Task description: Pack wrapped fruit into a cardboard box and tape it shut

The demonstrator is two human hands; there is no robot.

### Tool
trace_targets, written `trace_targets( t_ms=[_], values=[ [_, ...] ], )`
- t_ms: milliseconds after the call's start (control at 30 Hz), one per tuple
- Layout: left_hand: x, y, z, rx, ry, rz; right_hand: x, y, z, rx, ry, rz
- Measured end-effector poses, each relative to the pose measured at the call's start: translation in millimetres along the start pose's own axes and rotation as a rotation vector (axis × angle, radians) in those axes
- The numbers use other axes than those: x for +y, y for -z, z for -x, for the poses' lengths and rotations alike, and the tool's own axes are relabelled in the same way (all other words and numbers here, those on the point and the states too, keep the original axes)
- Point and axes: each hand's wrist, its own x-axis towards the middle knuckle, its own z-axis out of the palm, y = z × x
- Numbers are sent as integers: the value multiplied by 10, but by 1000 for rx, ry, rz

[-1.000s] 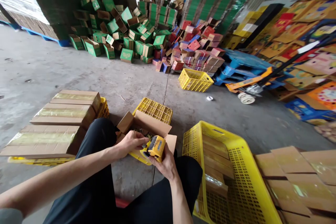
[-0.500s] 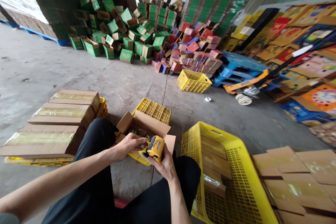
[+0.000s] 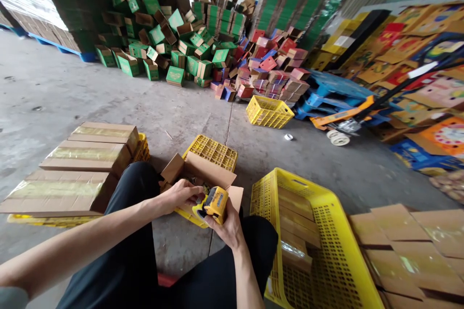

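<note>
My right hand (image 3: 229, 228) is wrapped round a yellow-and-black toy vehicle (image 3: 216, 202), which looks like a construction truck, holding it above an open cardboard box (image 3: 208, 168). At the toy's left end, beside its rounded yellow front part, my left hand (image 3: 183, 194) has thumb and fingers pinched together. What lies between those fingertips is too small to make out. The box stands between my knees with its flaps raised. Small dark and yellowish items inside it are partly hidden by my hands. A yellow crate (image 3: 192, 217) shows under the box.
Taped cartons (image 3: 76, 181) lie on yellow crates to my left. On my right stands a large yellow crate (image 3: 335, 212) with cartons inside, beside more cartons (image 3: 406, 251). An upturned crate (image 3: 213, 152) sits ahead. Farther off are a pallet jack (image 3: 342, 123) and heaped green boxes (image 3: 176, 76).
My left hand's fingers have curled in and shifted slightly at the toy's front; the small dark piece by its fingertips no longer shows clearly. My right hand keeps its hold.
</note>
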Motion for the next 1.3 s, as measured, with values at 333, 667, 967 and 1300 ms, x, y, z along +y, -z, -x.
trace_targets(
  t_ms=[333,667,967,1300],
  values=[
    [181,-69,33,-16,-109,-78,85,37,-16,13,42,132],
    [293,-55,41,-94,-103,-54,135,26,-6,55,66,225],
    [332,-17,-47,-66,-83,-24,210,41,52,79,103,249],
    [156,93,-143,-31,70,57,108,43,91,108,234,324]
  ],
)
